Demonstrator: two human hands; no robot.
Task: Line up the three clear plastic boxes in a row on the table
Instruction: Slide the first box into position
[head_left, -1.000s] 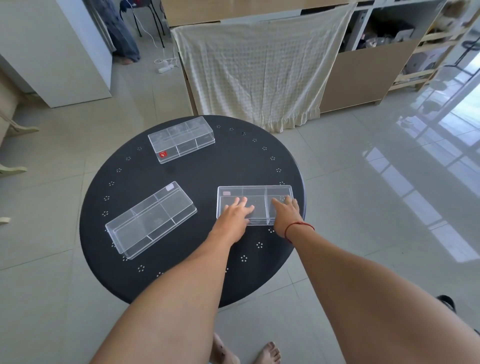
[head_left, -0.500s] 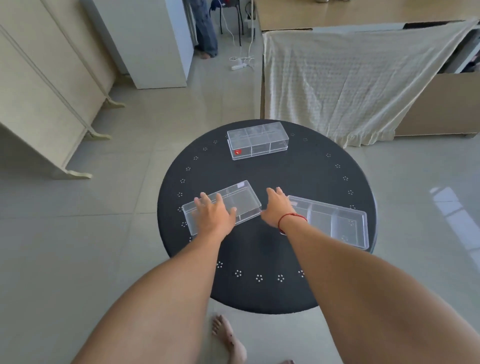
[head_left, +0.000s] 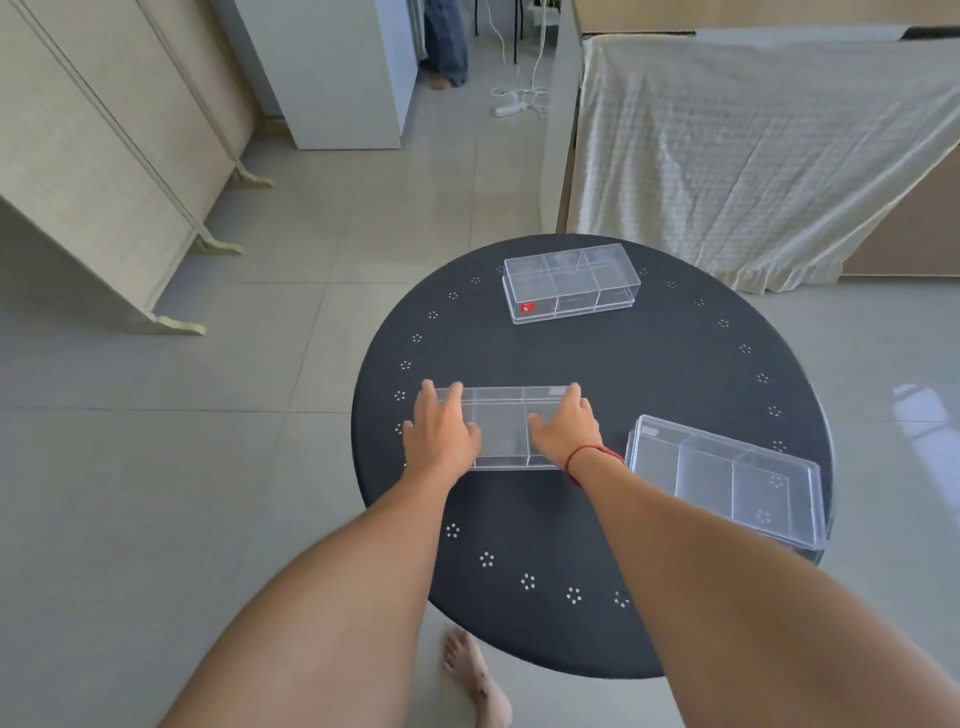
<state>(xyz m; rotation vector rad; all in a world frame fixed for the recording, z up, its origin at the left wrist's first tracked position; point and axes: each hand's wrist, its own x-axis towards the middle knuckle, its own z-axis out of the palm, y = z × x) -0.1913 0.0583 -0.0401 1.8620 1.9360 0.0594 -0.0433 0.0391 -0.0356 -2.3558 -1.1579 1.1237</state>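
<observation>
Risk judged: the near-right box (head_left: 727, 480) lies skewed with a corner out to the rim of the round black surface (head_left: 675, 374); a careless nudge could tip it off. The smooth plastic could also slide too far under flat palms.

Left box (head_left: 501, 428) is held at both ends, left hand (head_left: 441, 434) and right hand (head_left: 566, 434) pressed over it, grip closed on it. Far box (head_left: 569, 283), red-labelled, sits apart. All three are clear, lidded, in three compartments; no row yet.
</observation>
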